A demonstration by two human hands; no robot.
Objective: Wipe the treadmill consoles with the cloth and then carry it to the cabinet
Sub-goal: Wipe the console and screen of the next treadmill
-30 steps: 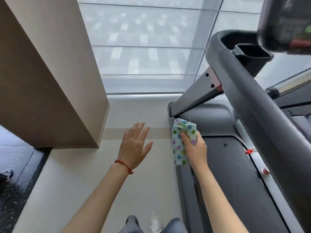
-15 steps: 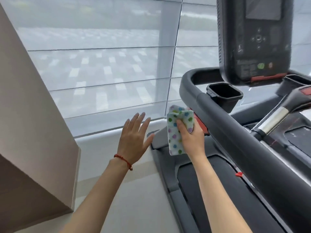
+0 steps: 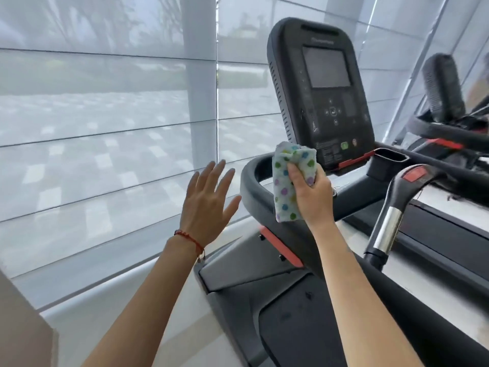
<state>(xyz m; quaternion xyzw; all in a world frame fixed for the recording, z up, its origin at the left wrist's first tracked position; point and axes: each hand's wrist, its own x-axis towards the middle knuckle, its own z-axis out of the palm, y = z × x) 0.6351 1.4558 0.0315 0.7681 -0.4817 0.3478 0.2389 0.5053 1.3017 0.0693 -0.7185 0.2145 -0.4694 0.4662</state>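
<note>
Backdrop: pale window blinds (image 3: 105, 123)
Right hand (image 3: 312, 194): gripping white polka-dot cloth (image 3: 287, 181) near black treadmill console (image 3: 322, 91)
Left hand (image 3: 209, 205): released, fingers spread

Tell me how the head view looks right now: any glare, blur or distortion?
Head view: bright, hazy daylight through the window blinds; console screen dark, no glare; wide-angle bending at the edges; right hand and cloth are reasonably sharp, second treadmill softer.

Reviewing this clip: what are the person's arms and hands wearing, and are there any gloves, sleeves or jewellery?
Both forearms are bare, with no sleeves or gloves in view. The left hand has a thin red string bracelet at the wrist with a small dangling end. The right hand shows no rings, watch or band.
</note>
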